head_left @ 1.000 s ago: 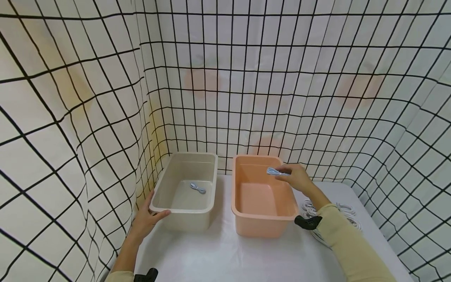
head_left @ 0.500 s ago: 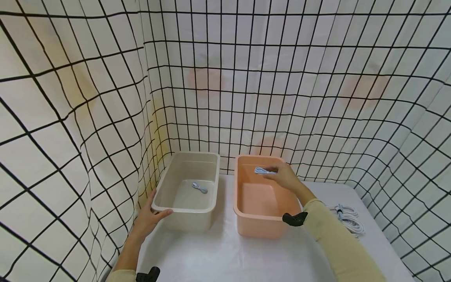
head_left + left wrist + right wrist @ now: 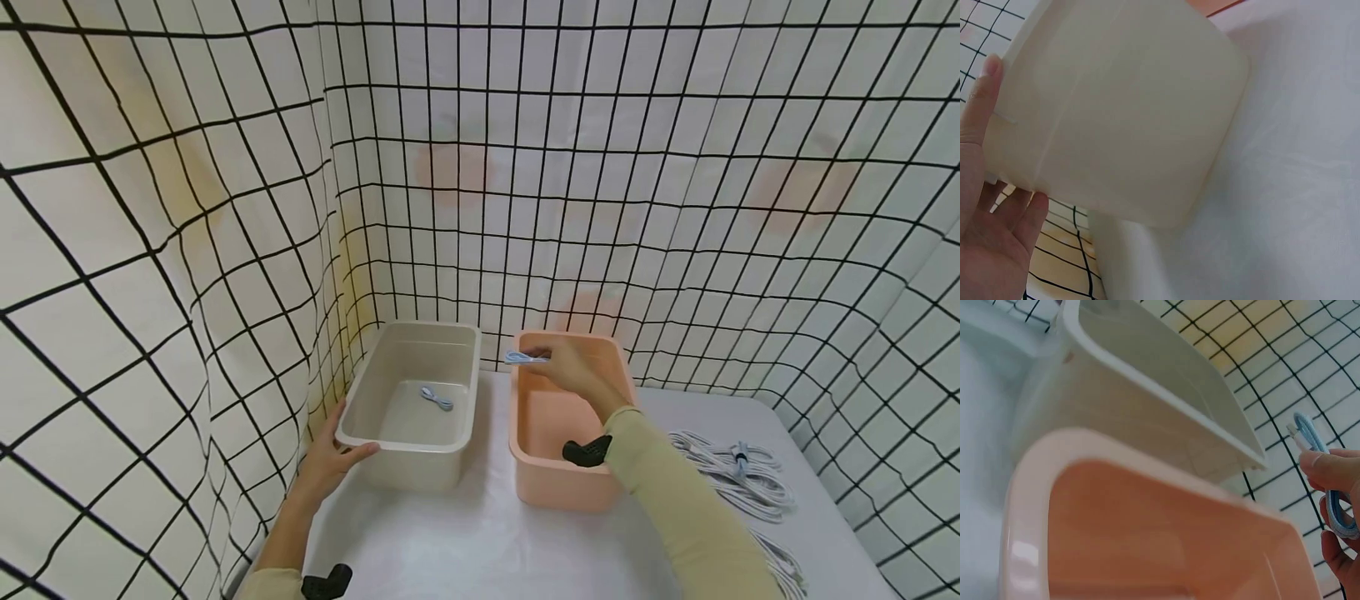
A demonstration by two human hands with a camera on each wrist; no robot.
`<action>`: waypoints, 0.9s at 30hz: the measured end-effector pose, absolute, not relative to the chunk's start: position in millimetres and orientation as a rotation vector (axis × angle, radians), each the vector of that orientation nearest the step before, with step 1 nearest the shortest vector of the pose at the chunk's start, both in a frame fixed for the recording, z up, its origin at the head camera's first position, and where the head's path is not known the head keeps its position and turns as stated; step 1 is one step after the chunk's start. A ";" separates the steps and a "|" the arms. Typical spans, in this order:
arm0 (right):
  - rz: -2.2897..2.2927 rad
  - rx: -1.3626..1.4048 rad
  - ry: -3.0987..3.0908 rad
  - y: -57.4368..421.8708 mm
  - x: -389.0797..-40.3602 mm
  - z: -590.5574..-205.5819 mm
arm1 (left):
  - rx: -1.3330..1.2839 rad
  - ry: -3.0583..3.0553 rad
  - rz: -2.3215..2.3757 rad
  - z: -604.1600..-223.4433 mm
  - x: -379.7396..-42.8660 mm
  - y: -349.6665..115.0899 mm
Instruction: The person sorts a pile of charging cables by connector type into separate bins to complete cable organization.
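My right hand pinches a small coiled light-blue charging cable above the left rim of the peach plastic bin. In the right wrist view the cable shows a pale plug end beside the thumb. On the left, my left hand grips the near left corner of the beige plastic bin. Its thumb lies on the front wall and its fingers go round the side, as the left wrist view shows. A similar blue cable lies on the beige bin's floor.
White coiled cables lie on the white table to the right of the peach bin, one tied with a blue strap. A black grid net in front of white sheeting encloses the back and sides.
The right hand has carried its blue cable left across the peach bin to its left rim. The left hand keeps its place on the beige bin. The view has shifted slightly.
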State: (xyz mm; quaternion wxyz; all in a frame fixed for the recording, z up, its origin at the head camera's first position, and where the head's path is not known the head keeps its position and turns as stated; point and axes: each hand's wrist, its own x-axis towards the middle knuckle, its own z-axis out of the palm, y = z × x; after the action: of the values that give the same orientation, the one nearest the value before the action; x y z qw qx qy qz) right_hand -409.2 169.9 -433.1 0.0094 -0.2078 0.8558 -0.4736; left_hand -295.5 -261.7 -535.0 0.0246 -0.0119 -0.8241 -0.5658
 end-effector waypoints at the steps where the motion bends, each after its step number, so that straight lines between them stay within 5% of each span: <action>1: -1.474 -0.648 2.690 165.2 -411.0 -432.6 | -0.040 -2.549 -1.747 -534.3 -295.7 -260.8; 27: -1.365 -0.705 2.839 87.5 -440.2 -451.3 | -0.020 -2.533 -1.743 -537.2 -296.2 -261.0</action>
State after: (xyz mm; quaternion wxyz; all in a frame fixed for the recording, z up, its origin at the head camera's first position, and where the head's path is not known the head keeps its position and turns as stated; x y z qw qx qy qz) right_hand -440.2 87.5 -451.3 -0.0431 -0.2182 0.8787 -0.4224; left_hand -296.2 -261.0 -537.2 0.0335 -0.0067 -0.8234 -0.5665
